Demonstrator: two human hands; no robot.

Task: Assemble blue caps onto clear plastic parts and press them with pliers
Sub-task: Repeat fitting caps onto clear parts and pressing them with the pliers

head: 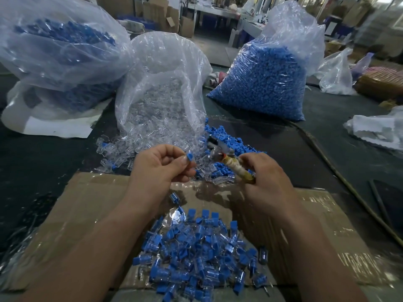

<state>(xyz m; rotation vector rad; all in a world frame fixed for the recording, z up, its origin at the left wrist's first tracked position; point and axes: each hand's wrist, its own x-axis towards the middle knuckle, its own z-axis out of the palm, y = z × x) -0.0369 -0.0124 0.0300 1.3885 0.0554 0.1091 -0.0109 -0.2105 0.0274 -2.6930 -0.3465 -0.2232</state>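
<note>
left hand (161, 164) is over the far edge of the cardboard (91, 203), thumb and forefinger pinching one clear part (189, 158) with a blue cap on its top end, other fingers curled in. right hand (266, 177) is over the same edge, wrapped round the handles of the pliers (226, 159). handles are bound in yellowish tape. pliers head points away from the cardboard and toward the part, just beside it, not touching. head is blurred, can't tell the jaw gap.

capped pile (200, 253) sits on the near half of the cardboard, between the forearms. loose clear parts (122, 153) and loose caps (224, 136) lie on the dark worktop (43, 153) just past the far edge. beyond those is an open clear bag (159, 101) spilling clear parts. cap bag (261, 83) stands far-right of the cardboard, another bag (61, 51) with blue pieces far-left. cardboard face is glossy with clear tape.
</note>
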